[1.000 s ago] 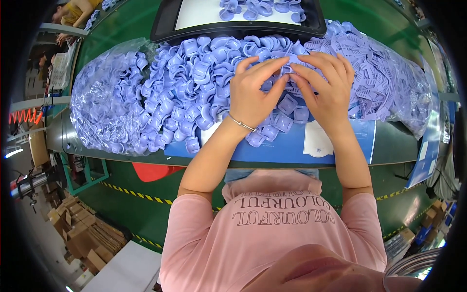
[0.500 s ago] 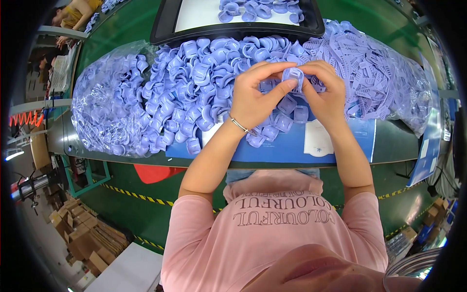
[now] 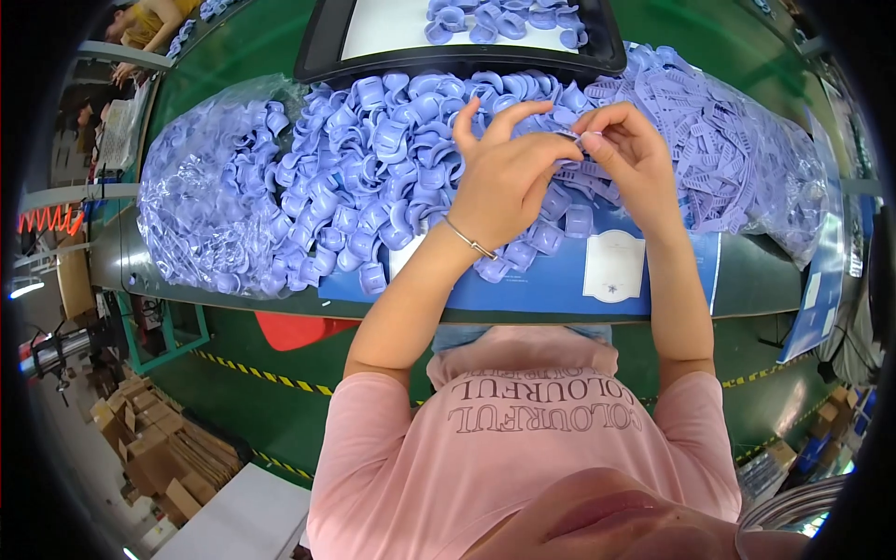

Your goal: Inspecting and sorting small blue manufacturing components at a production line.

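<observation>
Over the blue sheet point(image 3: 551, 297), my left hand point(image 3: 509, 177) and my right hand point(image 3: 637, 161) meet at their fingertips. Between them they pinch a small curved purple plastic piece, mostly hidden behind the fingers. The left thumb and index finger close on it while the other left fingers stick up. My right thumb and index finger grip its other side. Below the left hand lie several loose purple pieces point(image 3: 544, 236). Just left of it spreads a big heap of curved purple pieces point(image 3: 373, 149).
A black-rimmed tray point(image 3: 448, 63) with more curved pieces stands at the far side. Flat slotted purple strips point(image 3: 714, 149) spill from a clear bag at right. Another clear bag point(image 3: 177, 210) of pieces lies at left. Another person point(image 3: 154, 26) is at the far upper left.
The piece has turned from showing its face to being mostly hidden by my fingers. My left hand has rolled over with its outer fingers raised, and my right fingers have curled in.
</observation>
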A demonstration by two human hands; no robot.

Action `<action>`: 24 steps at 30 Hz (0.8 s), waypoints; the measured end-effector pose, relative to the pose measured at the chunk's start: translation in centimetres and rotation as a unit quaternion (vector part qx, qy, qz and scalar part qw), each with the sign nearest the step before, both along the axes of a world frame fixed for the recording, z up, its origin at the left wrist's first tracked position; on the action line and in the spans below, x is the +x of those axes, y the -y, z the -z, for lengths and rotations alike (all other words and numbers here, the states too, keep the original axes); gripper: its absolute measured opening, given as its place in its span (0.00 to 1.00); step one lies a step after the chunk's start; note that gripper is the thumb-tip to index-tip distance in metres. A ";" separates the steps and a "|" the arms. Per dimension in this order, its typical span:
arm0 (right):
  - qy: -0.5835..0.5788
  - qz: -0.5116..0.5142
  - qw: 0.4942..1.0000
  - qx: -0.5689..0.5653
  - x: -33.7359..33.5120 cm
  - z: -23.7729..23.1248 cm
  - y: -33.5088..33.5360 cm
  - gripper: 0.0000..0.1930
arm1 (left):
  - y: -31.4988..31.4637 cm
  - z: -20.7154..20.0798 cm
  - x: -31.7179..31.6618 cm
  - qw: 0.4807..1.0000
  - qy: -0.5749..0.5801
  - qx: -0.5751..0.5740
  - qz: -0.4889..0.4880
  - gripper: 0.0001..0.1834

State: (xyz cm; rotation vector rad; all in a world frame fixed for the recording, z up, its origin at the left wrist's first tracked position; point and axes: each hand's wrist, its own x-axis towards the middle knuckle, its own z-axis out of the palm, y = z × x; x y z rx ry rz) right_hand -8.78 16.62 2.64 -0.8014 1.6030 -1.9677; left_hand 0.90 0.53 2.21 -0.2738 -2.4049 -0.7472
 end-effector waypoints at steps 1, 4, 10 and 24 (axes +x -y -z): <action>-0.032 0.005 0.999 0.008 0.0 0.2 -0.1 0.06 | -0.1 -0.1 0.0 1.000 0.013 0.017 0.010 0.11; -0.105 0.022 0.994 0.016 0.2 0.3 -0.1 0.05 | -0.3 -0.7 0.4 0.991 0.041 0.123 0.036 0.16; -0.369 0.067 0.926 0.041 1.3 -0.5 0.6 0.07 | 0.0 0.5 -0.2 0.850 0.097 0.507 0.104 0.21; -0.329 0.140 0.928 0.106 1.5 -0.8 0.8 0.06 | -0.4 0.7 0.3 0.972 0.060 0.227 0.033 0.17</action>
